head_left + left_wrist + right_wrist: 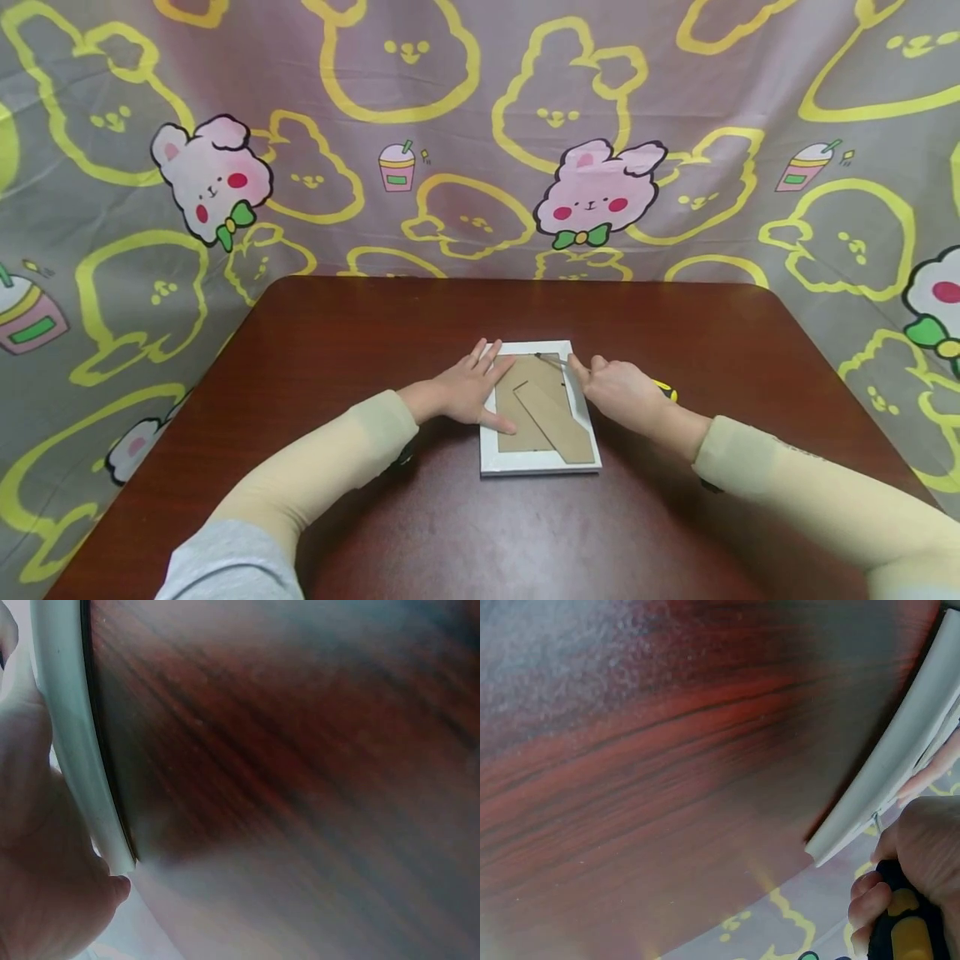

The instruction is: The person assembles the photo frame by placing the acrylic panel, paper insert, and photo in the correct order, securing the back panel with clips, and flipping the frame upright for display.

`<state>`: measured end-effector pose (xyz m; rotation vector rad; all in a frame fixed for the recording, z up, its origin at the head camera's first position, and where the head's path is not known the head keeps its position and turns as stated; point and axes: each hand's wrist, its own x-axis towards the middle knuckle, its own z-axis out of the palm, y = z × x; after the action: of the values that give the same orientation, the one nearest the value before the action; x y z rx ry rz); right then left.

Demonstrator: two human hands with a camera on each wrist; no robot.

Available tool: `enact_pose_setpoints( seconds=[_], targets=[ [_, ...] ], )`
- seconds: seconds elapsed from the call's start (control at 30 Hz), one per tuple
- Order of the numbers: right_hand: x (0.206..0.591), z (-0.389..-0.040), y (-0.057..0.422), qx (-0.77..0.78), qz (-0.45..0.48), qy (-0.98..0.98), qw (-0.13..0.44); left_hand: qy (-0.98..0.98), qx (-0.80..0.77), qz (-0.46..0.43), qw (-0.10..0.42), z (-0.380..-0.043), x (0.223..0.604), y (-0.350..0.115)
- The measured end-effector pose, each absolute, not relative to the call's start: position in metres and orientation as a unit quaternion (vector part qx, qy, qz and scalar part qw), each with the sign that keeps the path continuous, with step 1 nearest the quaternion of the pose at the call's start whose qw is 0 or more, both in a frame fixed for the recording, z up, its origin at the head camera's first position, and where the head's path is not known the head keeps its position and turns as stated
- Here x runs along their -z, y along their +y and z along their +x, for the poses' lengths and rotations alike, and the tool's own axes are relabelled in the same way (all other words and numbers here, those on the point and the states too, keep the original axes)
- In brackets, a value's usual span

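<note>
A white picture frame [540, 463] lies face down on the table, its brown backing board [517, 417] and angled easel stand [558, 425] uppermost. My left hand [468, 387] rests spread over the frame's left side, thumb and fingers reaching onto the backing. In my right hand [626, 396] is a screwdriver [911, 930] with a black and yellow handle, the fingers curled round it. Its thin metal shaft [553, 359] points left, the tip at the backing's top edge. Small dark tabs [564, 384] show along the backing's edge.
The dark red-brown wooden table [375, 333] has rounded far corners. Behind it and along both sides hangs a grey-pink curtain [465, 83] printed with yellow outlines and cartoon rabbits.
</note>
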<state>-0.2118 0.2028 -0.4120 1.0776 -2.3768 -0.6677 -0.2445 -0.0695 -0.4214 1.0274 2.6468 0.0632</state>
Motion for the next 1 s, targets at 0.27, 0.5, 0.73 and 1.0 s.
enact_pose_setpoints(
  seconds=[0.27,0.5,0.73,1.0],
  targets=[
    [0.409,-0.218,0.204,0.234,0.396,-0.86,0.219,0.924,-0.014,0.352,0.15,-0.245,0.418,-0.071],
    [0.402,-0.222,0.21,0.22,0.392,-0.877,0.168,0.922,-0.026,0.357,0.151,-0.245,0.419,-0.071],
    [0.404,-0.223,0.219,0.19,0.394,-0.88,0.186,0.921,-0.042,0.355,0.153,-0.24,0.418,-0.069],
    [0.393,-0.228,0.23,0.175,0.354,-0.902,0.176,0.921,-0.056,0.352,0.155,-0.242,0.417,-0.071]
  ],
)
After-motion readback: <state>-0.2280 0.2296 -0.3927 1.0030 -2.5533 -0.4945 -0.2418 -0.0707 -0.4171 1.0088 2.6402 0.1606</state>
